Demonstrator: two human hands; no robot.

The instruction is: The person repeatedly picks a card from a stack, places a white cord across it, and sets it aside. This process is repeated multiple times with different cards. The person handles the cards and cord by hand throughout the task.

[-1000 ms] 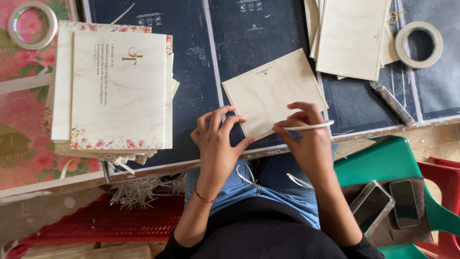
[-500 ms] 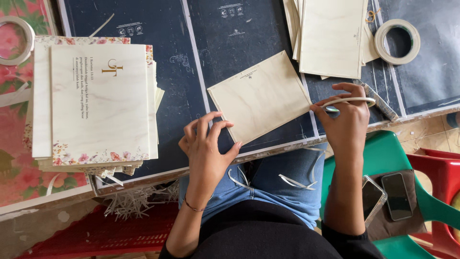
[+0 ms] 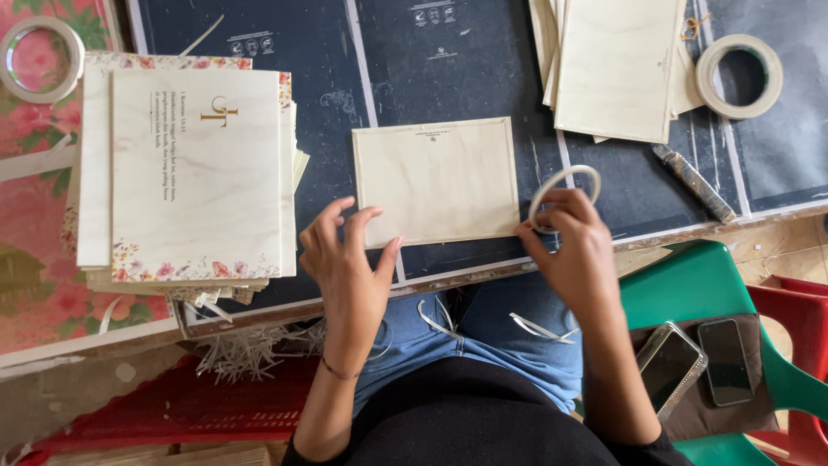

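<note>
A cream card [image 3: 435, 179] with a thin border lies flat on the dark cutting mat [image 3: 302, 78] in front of me. My left hand [image 3: 345, 263] rests at its near left corner, fingers spread, thumb touching the card's lower edge. Just right of the card, my right hand [image 3: 565, 246] pinches a thin tape roll [image 3: 565, 185], held up on edge.
A stack of floral-edged cards [image 3: 185, 168] lies at the left, and a pile of plain cream cards [image 3: 617, 65] at the back right. Tape rolls lie at far right [image 3: 739, 76] and far left [image 3: 39, 59]. A craft knife [image 3: 693, 181] is on the mat. Two phones [image 3: 699, 362] rest on a green chair.
The card has turned from tilted to square on the mat. My right hand now holds the tape roll beside the card's right edge; my left hand has opened at the near left corner.
</note>
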